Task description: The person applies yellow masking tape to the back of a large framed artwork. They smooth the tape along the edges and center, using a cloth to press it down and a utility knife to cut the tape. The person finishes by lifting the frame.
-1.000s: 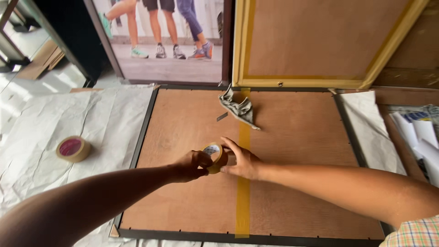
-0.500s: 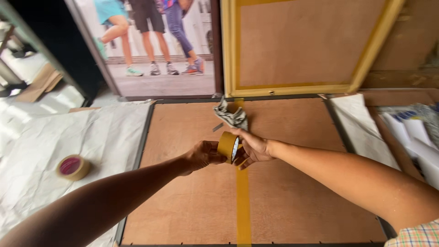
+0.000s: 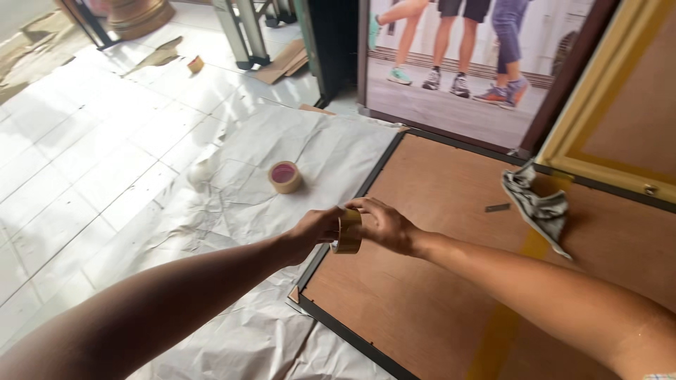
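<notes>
White tiled floor [image 3: 84, 141] far left. Crumpled white paper sheet [image 3: 232, 211] spread over it; spare tape roll [image 3: 285, 176], pink core, lying flat on sheet. Left hand [image 3: 317, 229] and right hand [image 3: 384, 225] both closed on brown tape roll [image 3: 348, 231], held upright above dark frame edge [image 3: 338, 246]. Brown backing board [image 3: 436, 281] beneath. Grey crumpled cloth [image 3: 539, 207] on board, right.

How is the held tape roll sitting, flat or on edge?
On edge. The tape roll is up off the board, its round face sideways, pinched between the left hand and right hand.
</notes>
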